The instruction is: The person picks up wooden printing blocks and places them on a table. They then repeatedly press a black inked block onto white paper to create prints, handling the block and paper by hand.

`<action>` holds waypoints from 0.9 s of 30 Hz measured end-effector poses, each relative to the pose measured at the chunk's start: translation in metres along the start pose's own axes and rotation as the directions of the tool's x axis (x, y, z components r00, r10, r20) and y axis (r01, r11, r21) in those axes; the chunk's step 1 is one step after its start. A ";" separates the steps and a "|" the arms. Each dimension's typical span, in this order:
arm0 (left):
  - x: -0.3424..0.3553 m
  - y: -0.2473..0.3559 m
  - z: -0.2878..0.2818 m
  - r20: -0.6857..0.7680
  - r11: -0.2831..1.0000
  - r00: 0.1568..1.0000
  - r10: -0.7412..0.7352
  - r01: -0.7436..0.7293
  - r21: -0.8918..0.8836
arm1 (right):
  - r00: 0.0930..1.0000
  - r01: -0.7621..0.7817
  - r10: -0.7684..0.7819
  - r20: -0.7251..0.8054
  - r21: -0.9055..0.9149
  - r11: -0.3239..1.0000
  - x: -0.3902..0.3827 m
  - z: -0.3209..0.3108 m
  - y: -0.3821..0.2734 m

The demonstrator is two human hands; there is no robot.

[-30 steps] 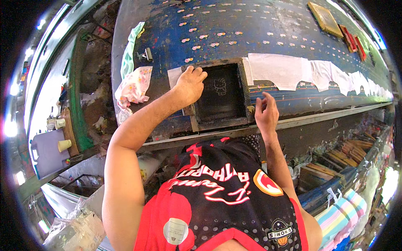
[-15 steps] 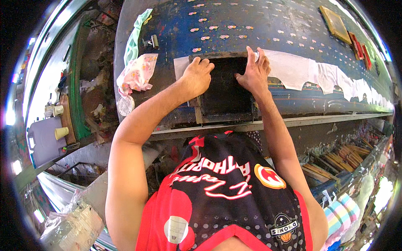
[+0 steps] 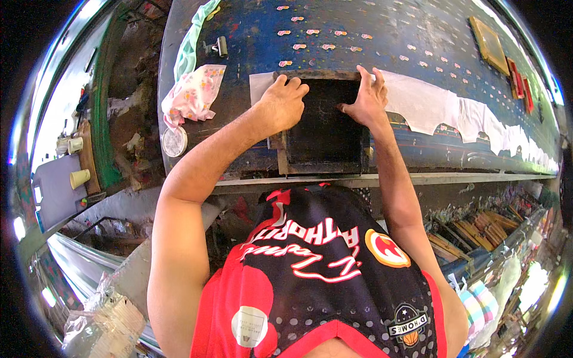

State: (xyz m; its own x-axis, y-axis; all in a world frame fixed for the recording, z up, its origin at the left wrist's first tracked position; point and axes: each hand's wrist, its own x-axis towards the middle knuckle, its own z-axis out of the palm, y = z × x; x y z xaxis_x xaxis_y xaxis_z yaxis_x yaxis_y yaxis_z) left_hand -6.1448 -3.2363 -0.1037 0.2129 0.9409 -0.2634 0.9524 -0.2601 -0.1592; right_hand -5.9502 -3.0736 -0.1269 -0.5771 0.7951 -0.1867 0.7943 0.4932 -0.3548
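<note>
A person in a red and black jersey (image 3: pixel 322 268) leans over a long blue printing table (image 3: pixel 370 36), both bare arms stretched out to a dark, wood-framed screen (image 3: pixel 325 128) lying flat at the table's near edge. Compared with a second ago, the right hand (image 3: pixel 365 98) has left the screen's near right corner and moved up to its far right side, where it now rests flat, fingers spread, thumb on the dark mesh. The left hand (image 3: pixel 282 104) remains at the far left corner, fingers curled loosely over the frame, knuckles up, clasping nothing else. The screen sits on a strip of white cloth (image 3: pixel 441 107) that runs away to the right along the table. To the left lie a flowered rag (image 3: pixel 194 92) and a small round lid (image 3: pixel 174 142). Farther off, rows of small printed patches (image 3: pixel 310 31) dot the blue surface, and a yellow frame (image 3: pixel 489 37) rests at the far right.
</note>
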 end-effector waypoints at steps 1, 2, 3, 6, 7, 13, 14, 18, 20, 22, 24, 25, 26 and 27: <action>0.000 0.000 -0.001 0.004 1.000 1.000 -0.004 0.004 -0.009 | 1.000 0.003 -0.003 -0.009 -0.004 1.000 0.000 0.001 0.000; 0.000 0.000 -0.002 0.008 1.000 1.000 -0.006 0.006 -0.018 | 1.000 0.004 -0.004 -0.018 -0.007 1.000 0.000 0.002 0.002; 0.000 0.001 -0.002 0.012 1.000 1.000 -0.007 0.007 -0.027 | 1.000 0.004 -0.004 -0.028 -0.010 1.000 -0.001 0.003 0.003; -0.003 -0.002 -0.007 0.027 1.000 0.999 0.023 -0.022 -0.014 | 0.999 0.006 -0.006 -0.043 0.008 1.000 -0.001 0.002 -0.001; -0.002 -0.003 -0.007 0.041 1.000 0.999 0.018 -0.017 -0.023 | 0.999 0.004 -0.003 -0.043 0.010 1.000 -0.001 0.002 -0.003; 0.003 -0.005 -0.006 0.062 0.999 0.998 0.030 -0.028 -0.026 | 0.998 -0.009 0.009 -0.057 0.011 1.000 -0.002 0.002 -0.004; 0.003 -0.005 -0.002 0.056 0.999 0.998 0.027 -0.025 -0.023 | 0.999 -0.007 0.008 -0.052 0.008 1.000 -0.002 0.001 -0.005; 0.005 -0.001 0.002 0.023 1.000 1.000 0.007 -0.006 -0.020 | 0.999 -0.018 0.018 -0.043 -0.002 1.000 -0.001 0.002 -0.004; 0.004 0.000 -0.004 0.051 0.998 0.999 -0.001 0.003 -0.057 | 0.999 -0.025 0.025 -0.030 -0.006 1.000 -0.001 0.001 -0.003; 0.003 0.002 -0.005 0.053 0.998 0.999 -0.007 0.010 -0.065 | 0.999 -0.022 0.022 -0.025 -0.007 1.000 -0.001 0.001 -0.002; 0.002 0.003 0.000 0.029 0.999 1.000 -0.011 0.012 -0.043 | 1.000 -0.012 0.012 -0.027 -0.005 1.000 -0.002 0.003 0.000; 0.002 0.002 0.001 0.026 0.999 1.000 -0.006 0.007 -0.038 | 1.000 -0.017 0.017 -0.020 -0.004 1.000 -0.002 0.002 -0.002; 0.003 0.002 0.002 0.023 0.999 1.000 0.000 0.001 -0.032 | 1.000 -0.023 0.023 -0.012 -0.002 1.000 -0.003 0.001 -0.002; 0.004 0.002 0.002 0.021 1.000 1.000 0.006 -0.006 -0.026 | 1.000 -0.029 0.029 -0.005 0.001 1.000 -0.004 0.000 -0.003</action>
State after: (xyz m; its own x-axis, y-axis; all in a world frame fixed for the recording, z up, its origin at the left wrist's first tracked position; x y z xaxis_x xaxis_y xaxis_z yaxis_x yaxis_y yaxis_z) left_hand -6.1429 -3.2339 -0.1070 0.2143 0.9346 -0.2840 0.9565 -0.2597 -0.1330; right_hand -5.9500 -3.0782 -0.1252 -0.5528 0.8108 -0.1924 0.8106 0.4697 -0.3499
